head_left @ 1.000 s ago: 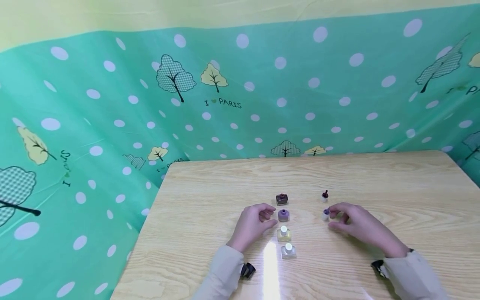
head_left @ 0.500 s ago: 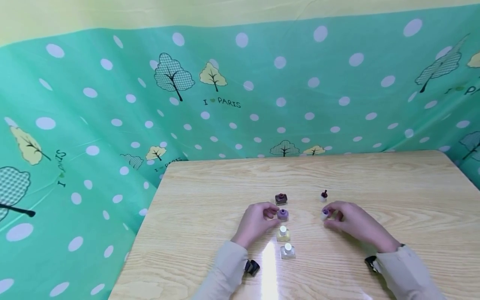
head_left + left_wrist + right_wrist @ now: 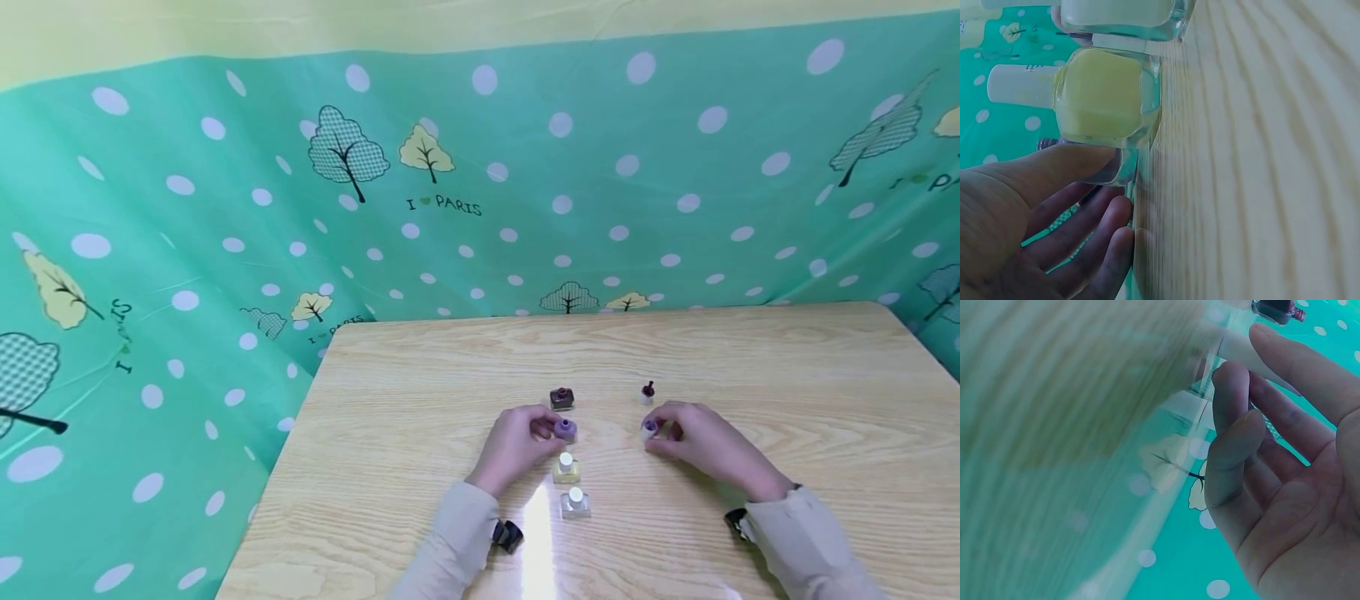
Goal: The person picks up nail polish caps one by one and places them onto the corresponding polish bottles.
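Observation:
My left hand pinches an open purple nail polish bottle between thumb and fingers, standing on the table. In the left wrist view the thumb hides much of that bottle. To its right, my right hand pinches a white nail polish cap, whose purple brush end points up. The cap shows partly behind the fingers in the right wrist view. Just beyond the purple bottle stands an open dark maroon bottle. Its white cap with a dark brush stands upright beyond my right hand.
Nearer me, in line with the open bottles, stand a capped pale yellow bottle and a capped clear bottle. All are on a light wooden table. A green dotted curtain hangs behind the table and along its left side.
My left hand has moved slightly right and closed its fingers on the purple bottle. My right hand has shifted left and taken hold of the white cap. The bottles stay in place.

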Tool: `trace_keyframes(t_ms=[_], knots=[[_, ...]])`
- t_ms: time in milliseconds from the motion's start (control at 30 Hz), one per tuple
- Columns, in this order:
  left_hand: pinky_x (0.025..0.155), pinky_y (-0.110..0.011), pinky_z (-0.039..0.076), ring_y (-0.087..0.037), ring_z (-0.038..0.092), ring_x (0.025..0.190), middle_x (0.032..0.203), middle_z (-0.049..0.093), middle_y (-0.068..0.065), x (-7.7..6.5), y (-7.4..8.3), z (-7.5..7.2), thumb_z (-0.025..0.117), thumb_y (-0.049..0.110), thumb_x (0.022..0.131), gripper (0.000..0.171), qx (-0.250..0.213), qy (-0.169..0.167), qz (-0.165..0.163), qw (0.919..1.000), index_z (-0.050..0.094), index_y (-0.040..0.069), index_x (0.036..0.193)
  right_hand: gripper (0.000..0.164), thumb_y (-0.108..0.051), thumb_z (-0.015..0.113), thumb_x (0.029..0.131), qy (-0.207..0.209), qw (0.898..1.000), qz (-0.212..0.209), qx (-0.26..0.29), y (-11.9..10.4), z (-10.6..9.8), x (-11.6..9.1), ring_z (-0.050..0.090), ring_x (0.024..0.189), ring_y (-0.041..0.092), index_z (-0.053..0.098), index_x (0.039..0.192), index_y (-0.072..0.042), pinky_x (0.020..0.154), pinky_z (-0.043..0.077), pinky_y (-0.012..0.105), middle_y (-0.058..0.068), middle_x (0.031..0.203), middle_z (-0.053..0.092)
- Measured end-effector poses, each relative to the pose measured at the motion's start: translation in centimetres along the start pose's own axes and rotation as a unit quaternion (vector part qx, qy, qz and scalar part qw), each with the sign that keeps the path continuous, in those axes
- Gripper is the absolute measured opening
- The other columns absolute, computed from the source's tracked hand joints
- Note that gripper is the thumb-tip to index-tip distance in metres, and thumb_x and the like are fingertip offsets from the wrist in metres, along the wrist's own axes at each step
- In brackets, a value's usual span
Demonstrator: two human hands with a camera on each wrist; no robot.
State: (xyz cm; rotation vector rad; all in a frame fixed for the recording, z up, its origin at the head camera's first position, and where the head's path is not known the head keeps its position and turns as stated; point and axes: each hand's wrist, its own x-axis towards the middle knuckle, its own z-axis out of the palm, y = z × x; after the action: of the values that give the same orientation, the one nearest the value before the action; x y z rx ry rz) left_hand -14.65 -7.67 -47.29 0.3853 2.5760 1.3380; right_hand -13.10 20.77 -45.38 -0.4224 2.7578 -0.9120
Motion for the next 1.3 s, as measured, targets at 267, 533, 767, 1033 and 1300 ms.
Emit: trace_keyframes(t_ms=[267, 533, 767, 1033, 1300], knots=[[0.067, -0.015, 0.053, 0.002, 0.059, 0.070, 0.085, 0.070, 0.006, -0.1, -0.1, 0.1, 0.083, 0.015, 0.080, 0.026, 0.010, 0.013, 0.009, 0.9998, 0.074, 0.010, 0.104, 0.022, -0.018, 0.077, 0.085, 0.004, 1.000, 0.001, -0.015, 0.0, 0.2, 0.2, 0.056, 0.075, 0.008, 0.073, 0.103, -0.007, 0.063, 0.050, 0.025, -0.003, 0.090, 0.067], [0.068, -0.016, 0.054, 0.000, 0.061, 0.071, 0.085, 0.070, 0.007, -0.5, -0.1, -0.4, 0.084, 0.017, 0.079, 0.026, -0.001, 0.040, 0.010, 0.9991, 0.075, 0.012, 0.103, 0.021, -0.019, 0.077, 0.086, 0.007, 1.000, 0.007, -0.015, -0.3, -0.3, -0.1, 0.058, 0.073, 0.008, 0.073, 0.102, -0.006, 0.063, 0.050, 0.026, -0.003, 0.087, 0.069], [0.068, -0.017, 0.054, -0.001, 0.061, 0.073, 0.088, 0.071, 0.008, -1.3, -0.3, -1.0, 0.082, 0.019, 0.082, 0.023, 0.008, 0.062, 0.011, 0.9980, 0.074, 0.015, 0.103, 0.018, -0.014, 0.074, 0.088, 0.005, 1.000, 0.018, -0.002, -0.7, -0.7, -0.4, 0.067, 0.078, 0.014, 0.072, 0.101, -0.002, 0.068, 0.057, 0.034, 0.003, 0.091, 0.073], [0.070, -0.017, 0.055, -0.005, 0.064, 0.079, 0.094, 0.072, 0.005, -2.1, 0.1, -1.5, 0.081, 0.020, 0.082, 0.023, 0.011, 0.076, 0.020, 0.9968, 0.074, 0.015, 0.104, 0.021, -0.005, 0.067, 0.091, -0.012, 0.997, 0.047, 0.057, -1.0, -1.0, -1.2, 0.061, 0.060, 0.013, 0.064, 0.111, 0.003, 0.049, 0.050, 0.026, 0.007, 0.091, 0.069], [0.071, -0.017, 0.056, -0.004, 0.065, 0.081, 0.096, 0.072, 0.005, -2.9, 0.5, -2.0, 0.081, 0.022, 0.082, 0.025, 0.011, 0.089, 0.030, 0.9956, 0.074, 0.015, 0.104, 0.024, -0.014, 0.066, 0.095, 0.012, 0.998, 0.037, 0.042, -1.5, -1.7, -1.9, 0.059, 0.054, 0.016, 0.065, 0.116, -0.002, 0.047, 0.046, 0.026, -0.001, 0.066, 0.065]])
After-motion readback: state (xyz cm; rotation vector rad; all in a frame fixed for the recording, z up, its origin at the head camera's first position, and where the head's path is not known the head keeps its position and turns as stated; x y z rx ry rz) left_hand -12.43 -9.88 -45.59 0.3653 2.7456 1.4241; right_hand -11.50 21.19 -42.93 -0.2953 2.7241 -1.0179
